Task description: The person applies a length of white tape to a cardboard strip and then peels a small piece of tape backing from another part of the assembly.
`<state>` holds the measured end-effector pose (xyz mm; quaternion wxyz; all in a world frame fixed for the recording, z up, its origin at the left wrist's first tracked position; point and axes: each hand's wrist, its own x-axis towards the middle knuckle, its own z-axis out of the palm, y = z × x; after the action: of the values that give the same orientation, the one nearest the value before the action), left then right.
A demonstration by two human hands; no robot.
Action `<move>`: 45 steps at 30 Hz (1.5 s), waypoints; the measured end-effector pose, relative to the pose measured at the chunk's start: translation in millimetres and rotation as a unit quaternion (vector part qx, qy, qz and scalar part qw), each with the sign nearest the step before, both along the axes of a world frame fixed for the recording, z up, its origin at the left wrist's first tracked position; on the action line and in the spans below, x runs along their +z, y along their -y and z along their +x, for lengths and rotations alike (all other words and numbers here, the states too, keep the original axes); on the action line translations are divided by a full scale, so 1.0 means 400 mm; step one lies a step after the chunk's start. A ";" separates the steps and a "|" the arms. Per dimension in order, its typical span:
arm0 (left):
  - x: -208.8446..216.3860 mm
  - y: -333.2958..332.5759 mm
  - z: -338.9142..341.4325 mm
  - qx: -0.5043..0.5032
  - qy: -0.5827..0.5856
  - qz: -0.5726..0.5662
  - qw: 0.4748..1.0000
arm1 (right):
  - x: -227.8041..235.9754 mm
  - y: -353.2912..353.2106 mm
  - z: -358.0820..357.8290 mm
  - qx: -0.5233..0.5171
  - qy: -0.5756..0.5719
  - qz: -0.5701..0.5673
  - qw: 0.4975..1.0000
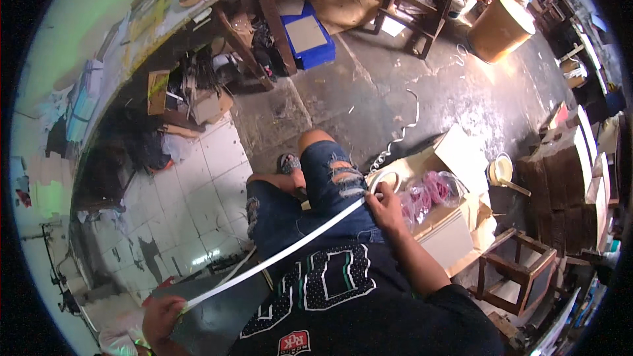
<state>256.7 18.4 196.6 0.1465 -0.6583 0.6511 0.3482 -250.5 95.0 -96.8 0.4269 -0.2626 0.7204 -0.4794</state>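
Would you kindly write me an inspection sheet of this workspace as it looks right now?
Surface: dark grey board across the lap, over a stained concrete floor.
Job's things: white strip stretched taut from the board to a white roll.
Clutter: open cardboard box with pink items, cardboard drum, blue crate, scraps under the bench.
Grippers: left hand pins the strip's end on the board; right hand pinches the strip near the roll.
Cables: nothing seen; one loose white strip curls on the floor.
Surroundings: wooden stools, stacked cardboard, white tiles.
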 end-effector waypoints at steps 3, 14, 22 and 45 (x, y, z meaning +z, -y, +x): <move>-0.132 0.048 0.078 -0.009 -0.005 0.038 0.999 | -0.012 0.002 -0.004 0.023 -0.079 0.028 0.996; -0.543 0.119 -0.699 -0.225 -0.292 -0.044 0.929 | -0.035 -0.007 -0.013 0.040 -0.151 0.006 0.988; -0.530 0.108 -0.813 -0.335 -0.261 -0.021 0.905 | -0.059 -0.011 -0.018 0.003 -0.001 -0.041 0.999; -0.423 0.045 -0.634 -0.158 -0.214 0.120 0.957 | -0.050 -0.019 -0.088 -0.110 0.199 -0.090 0.970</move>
<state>3.0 0.4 27.5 0.1353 -0.4350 0.7160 0.5290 -285.5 102.7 -116.9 0.4811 -0.1181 0.5995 -0.6287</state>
